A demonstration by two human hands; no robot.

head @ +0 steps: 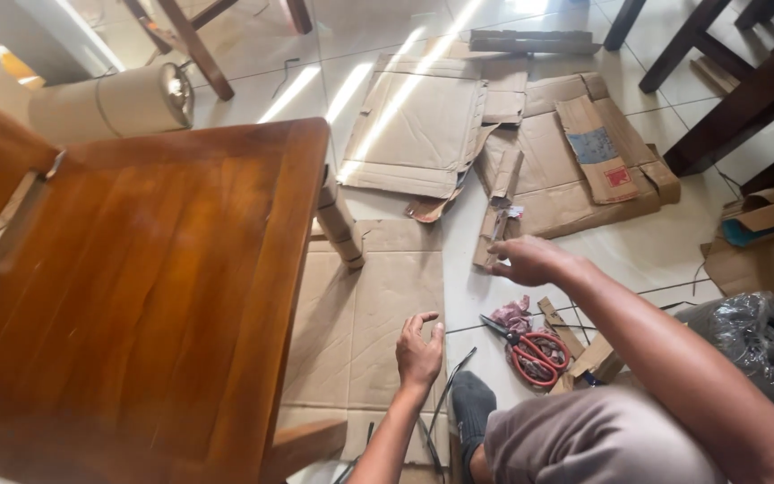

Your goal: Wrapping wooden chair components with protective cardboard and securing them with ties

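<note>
A polished brown wooden chair seat [136,287] fills the left half of the frame, its front leg [340,222] wrapped in cardboard where it meets the white tiled floor [647,255]. Under and in front of it, at lower centre, lies a flat cardboard sheet [365,314]. Across the upper centre and upper right more flattened cardboard pieces [423,121] overlap one another, one carrying a blue and red label. A roll of brown paper [109,103] lies at upper left, behind the seat, and dark chair legs [745,99] stand at upper right. At the lower right edge sits a crumpled dark plastic bag [763,345]. The person's knee in grey cloth [593,439] shows at the bottom. The right hand [530,260] reaches out at centre frame with fingers curled against the lower end of a narrow folded cardboard strip [494,229]; whether it truly clamps the strip cannot be told. The left hand [418,350] rests lower, fingers spread apart, on the edge of the flat sheet, holding nothing. Red-handled scissors [530,350] lie on the floor just right of it, beside small cardboard scraps [584,345].
</note>
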